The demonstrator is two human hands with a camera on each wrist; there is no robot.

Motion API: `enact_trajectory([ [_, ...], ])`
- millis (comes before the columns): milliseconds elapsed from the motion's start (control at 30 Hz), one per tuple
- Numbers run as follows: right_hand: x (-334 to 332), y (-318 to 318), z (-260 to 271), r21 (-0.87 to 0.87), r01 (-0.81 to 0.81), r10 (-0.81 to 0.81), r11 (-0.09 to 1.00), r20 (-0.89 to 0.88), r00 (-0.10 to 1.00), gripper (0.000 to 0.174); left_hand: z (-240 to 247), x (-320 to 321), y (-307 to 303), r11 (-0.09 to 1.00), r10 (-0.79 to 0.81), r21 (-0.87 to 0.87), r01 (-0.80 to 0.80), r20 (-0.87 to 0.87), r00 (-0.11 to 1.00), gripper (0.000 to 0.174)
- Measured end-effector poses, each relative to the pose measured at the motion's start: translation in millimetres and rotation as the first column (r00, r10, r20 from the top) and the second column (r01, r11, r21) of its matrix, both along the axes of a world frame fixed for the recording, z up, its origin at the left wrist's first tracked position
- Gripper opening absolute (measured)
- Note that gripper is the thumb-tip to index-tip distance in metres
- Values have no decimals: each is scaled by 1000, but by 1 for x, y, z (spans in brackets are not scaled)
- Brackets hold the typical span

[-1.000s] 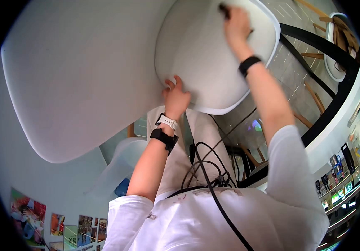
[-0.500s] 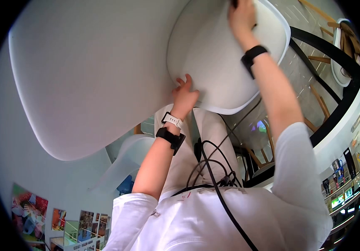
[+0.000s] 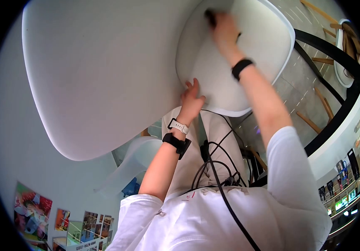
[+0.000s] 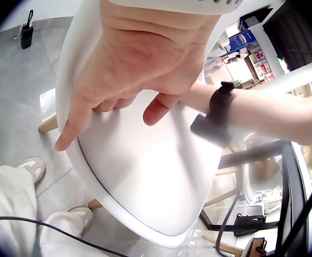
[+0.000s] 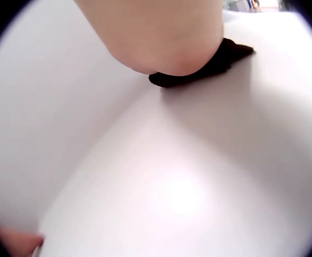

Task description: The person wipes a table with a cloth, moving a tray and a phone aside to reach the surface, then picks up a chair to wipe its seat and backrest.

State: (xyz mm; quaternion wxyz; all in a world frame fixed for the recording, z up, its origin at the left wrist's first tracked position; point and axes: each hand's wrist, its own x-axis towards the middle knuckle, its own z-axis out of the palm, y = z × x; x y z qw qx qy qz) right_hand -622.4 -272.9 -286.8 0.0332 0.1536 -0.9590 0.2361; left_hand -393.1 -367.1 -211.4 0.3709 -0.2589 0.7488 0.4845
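Observation:
A white moulded chair seat [image 3: 255, 62] fills the upper middle of the head view. My right hand [image 3: 224, 28] holds a dark cloth [image 3: 210, 16] against the seat's far left part. In the right wrist view the cloth [image 5: 207, 67] shows under my right hand [image 5: 161, 37] on the smooth white seat [image 5: 188, 176]. My left hand [image 3: 192, 98] rests on the seat's near edge with its fingers spread. In the left wrist view my left hand [image 4: 126, 64] lies on the seat [image 4: 145, 171] near its rim, index finger straight. My right forearm there wears a black band [image 4: 220, 104].
A large white table top [image 3: 104, 71] lies left of the chair. Black cables [image 3: 213, 167] hang down my front. A black curved frame [image 3: 335, 88] and another wooden-legged chair [image 3: 347, 46] stand to the right on grey floor. My shoes [image 4: 32, 166] are beside the chair legs.
My right hand has slid the cloth leftward and nearer across the seat. My left hand has stayed on the seat's near edge.

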Motion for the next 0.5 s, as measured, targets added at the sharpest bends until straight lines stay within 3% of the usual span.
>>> enact_trajectory([
  [67, 83, -9, -15, 2, -194, 194, 981, 43, 980, 30, -1, -7, -4, 1000, 6, 14, -6, 5, 1000, 74],
  [133, 121, -5, 7, -114, -375, 392, 920, 258, 883, 35, 3, -12, -6, 998, 41, 53, -43, 44, 998, 73],
  [233, 60, 6, 3, -31, -434, 434, 900, 145, 889, 31, 4, -10, -6, 994, 75, 80, -77, 18, 997, 73],
  [300, -14, 6, 2, 23, -95, 92, 995, 123, 988, 26, 3, -11, -4, 997, 62, 51, -61, -7, 998, 72],
  [367, -60, -2, 50, -54, 165, -153, 985, 185, 971, 32, 4, -2, -1, 998, 61, 34, -61, -13, 998, 72],
  [500, 30, -14, -8, 61, -172, 164, 983, 126, 978, 26, -6, 1, -2, 998, 47, 37, -45, -53, 997, 72],
])
